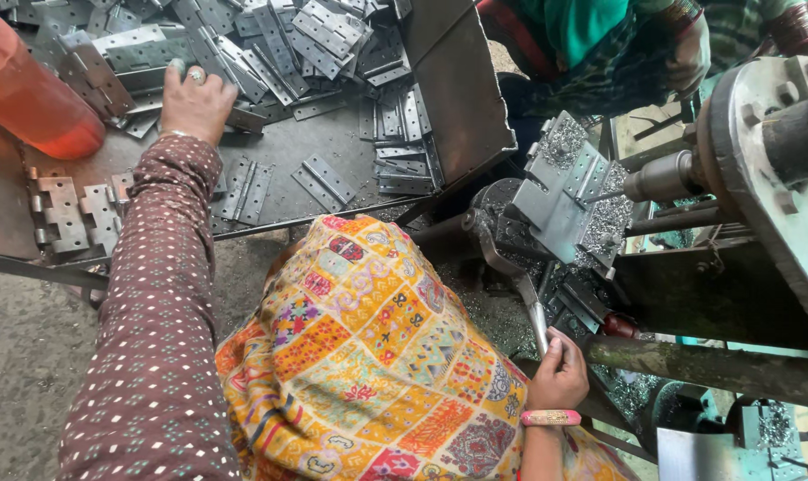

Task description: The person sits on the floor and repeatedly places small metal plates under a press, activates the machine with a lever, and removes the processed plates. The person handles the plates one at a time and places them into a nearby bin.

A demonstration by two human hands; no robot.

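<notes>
This is a small metalworking workshop. A steel tray (457, 80) holds heaps of stamped metal hinges (270, 44), a drilling machine (760, 151) carries a hinge plate (555, 191) strewn with metal swarf (609, 218), and the concrete floor (21, 356) is grimy.

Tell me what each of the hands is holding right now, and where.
Right hand grips the metal lever at its lower end. Left hand rests on the hinge pile; a grasp cannot be told.
</notes>
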